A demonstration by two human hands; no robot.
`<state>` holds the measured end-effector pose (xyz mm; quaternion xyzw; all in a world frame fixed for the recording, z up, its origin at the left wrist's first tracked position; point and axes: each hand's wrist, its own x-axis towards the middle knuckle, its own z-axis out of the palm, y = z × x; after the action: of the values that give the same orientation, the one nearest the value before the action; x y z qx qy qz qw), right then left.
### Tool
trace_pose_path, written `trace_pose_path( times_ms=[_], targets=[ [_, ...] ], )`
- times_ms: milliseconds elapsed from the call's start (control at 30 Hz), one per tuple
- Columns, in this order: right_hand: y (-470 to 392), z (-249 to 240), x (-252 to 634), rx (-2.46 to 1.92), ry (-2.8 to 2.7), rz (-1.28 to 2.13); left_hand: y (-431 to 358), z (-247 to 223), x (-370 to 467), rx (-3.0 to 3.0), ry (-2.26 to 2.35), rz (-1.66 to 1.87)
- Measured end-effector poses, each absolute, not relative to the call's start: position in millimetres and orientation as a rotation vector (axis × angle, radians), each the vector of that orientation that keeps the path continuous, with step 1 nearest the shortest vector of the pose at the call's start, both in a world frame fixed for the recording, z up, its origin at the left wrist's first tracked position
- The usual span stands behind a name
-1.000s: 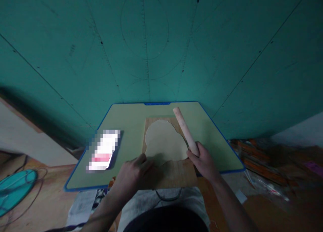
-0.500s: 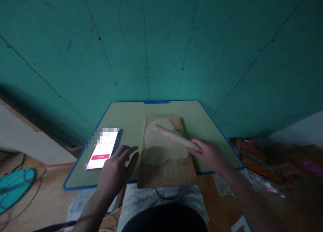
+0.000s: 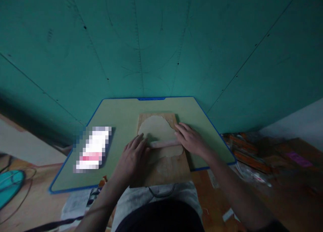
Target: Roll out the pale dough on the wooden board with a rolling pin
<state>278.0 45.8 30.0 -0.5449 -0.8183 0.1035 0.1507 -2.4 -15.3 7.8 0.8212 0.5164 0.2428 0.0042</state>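
A pale wooden rolling pin (image 3: 165,144) lies crosswise over a thin, uneven sheet of dough (image 3: 157,127). Its left end is covered by my left hand (image 3: 135,153), whose fingers curl forward over it. My right hand (image 3: 189,139) covers the other end, fingers bent and close together. Under the dough is a wooden board (image 3: 164,173), bare along its near part. The dough reaches nearly across the board's width and shows on both sides of the pin.
The board rests on a light green table (image 3: 121,114) with a blue rim. A lit phone (image 3: 93,147), partly pixelated, lies at the left. A green wall (image 3: 151,50) rises behind the table. Orange bundled items (image 3: 247,153) sit on the floor at the right.
The rolling pin has turned from slanted to crosswise and come nearer me. My left hand has moved from beside the board onto the pin's left end. The view has shifted slightly.
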Motion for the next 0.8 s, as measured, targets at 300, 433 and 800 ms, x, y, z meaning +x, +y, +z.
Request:
trace_pose_path(
  times_ms=[300, 433, 800],
  targets=[
    [6, 29, 278, -1.585, -2.425, 0.034, -55, 2, -3, 2.708, 1.595, 0.859],
    [-23, 24, 287, -1.504, -2.468, 0.024, -84, 5, -4, 2.711, 1.540, 0.811],
    [19, 30, 292, -1.425, -2.648, 0.132, -68, -5, 1, 2.776, 1.653, 0.799]
  ],
)
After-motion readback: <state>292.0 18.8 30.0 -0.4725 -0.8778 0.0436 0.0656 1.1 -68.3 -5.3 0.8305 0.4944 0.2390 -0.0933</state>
